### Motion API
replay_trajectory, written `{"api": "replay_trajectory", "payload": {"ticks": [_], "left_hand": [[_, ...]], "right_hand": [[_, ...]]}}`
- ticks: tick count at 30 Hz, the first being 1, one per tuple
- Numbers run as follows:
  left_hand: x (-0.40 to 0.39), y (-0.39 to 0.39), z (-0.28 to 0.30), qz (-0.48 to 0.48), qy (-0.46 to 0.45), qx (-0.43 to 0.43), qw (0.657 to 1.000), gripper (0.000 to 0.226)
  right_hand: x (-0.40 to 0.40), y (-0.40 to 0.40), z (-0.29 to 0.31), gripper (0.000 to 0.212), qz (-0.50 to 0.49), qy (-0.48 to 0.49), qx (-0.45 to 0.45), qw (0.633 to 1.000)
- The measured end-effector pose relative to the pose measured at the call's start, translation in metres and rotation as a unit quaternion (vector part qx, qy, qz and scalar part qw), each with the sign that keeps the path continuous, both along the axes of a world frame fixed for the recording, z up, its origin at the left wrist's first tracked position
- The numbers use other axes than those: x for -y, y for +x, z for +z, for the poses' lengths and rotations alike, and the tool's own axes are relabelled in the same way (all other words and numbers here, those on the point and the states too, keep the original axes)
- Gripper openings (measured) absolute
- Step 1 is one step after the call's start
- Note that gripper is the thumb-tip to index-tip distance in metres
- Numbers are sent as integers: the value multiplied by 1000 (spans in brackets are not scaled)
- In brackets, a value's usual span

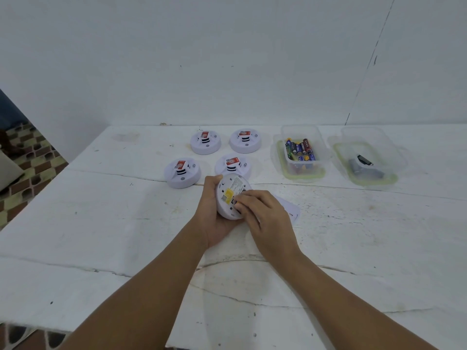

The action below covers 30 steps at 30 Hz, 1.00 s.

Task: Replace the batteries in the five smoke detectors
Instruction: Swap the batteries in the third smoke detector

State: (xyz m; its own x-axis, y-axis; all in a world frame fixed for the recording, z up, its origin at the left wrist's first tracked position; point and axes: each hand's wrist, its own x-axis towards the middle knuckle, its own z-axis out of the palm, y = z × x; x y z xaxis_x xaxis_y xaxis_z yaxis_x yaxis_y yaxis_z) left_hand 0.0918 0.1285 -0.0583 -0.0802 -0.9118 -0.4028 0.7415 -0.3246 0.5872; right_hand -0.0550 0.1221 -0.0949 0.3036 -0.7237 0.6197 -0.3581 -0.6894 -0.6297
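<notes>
Smoke detector (pixel 231 195) number five sits tilted in our left hand (pixel 212 218), back side up, our fingers curled around its rim above the white table (pixel 101 236). Our right hand (pixel 265 218) presses curled fingertips (pixel 240 202) into its battery slot; whether they pinch anything we cannot tell. Farther off lie four detectors (pixel 206 142), then right, a tub of batteries (pixel 300 150) and a second tub (pixel 364 160).

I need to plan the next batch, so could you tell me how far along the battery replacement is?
Early. The left hand holds the first detector underside up; the right hand works at its battery bay. Its detached cover lies beside it. Four detectors sit untouched; the battery box stands ready.
</notes>
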Motion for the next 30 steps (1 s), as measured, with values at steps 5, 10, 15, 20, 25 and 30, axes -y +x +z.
{"api": "replay_trajectory", "payload": {"ticks": [5, 10, 15, 20, 25, 30], "left_hand": [[-2, -3, 3, 1, -4, 4, 1000, 47], [-3, -2, 4, 5, 3, 6, 1000, 47], [-3, -4, 6, -1, -1, 4, 1000, 46], [1, -1, -2, 9, -13, 54, 998, 47], [3, 0, -3, 17, -10, 47, 999, 44], [2, -3, 1, 24, 1, 45, 999, 52]], "right_hand": [[1, 0, 1, 25, 10, -9, 14, 1000], [3, 1, 4, 21, 10, -6, 26, 1000], [2, 1, 5, 14, 0, 7, 57, 998], [-6, -1, 17, 9, -8, 123, 133, 983], [3, 3, 11, 21, -48, 192, 84, 977], [5, 3, 3, 19, -83, 161, -49, 982]]}}
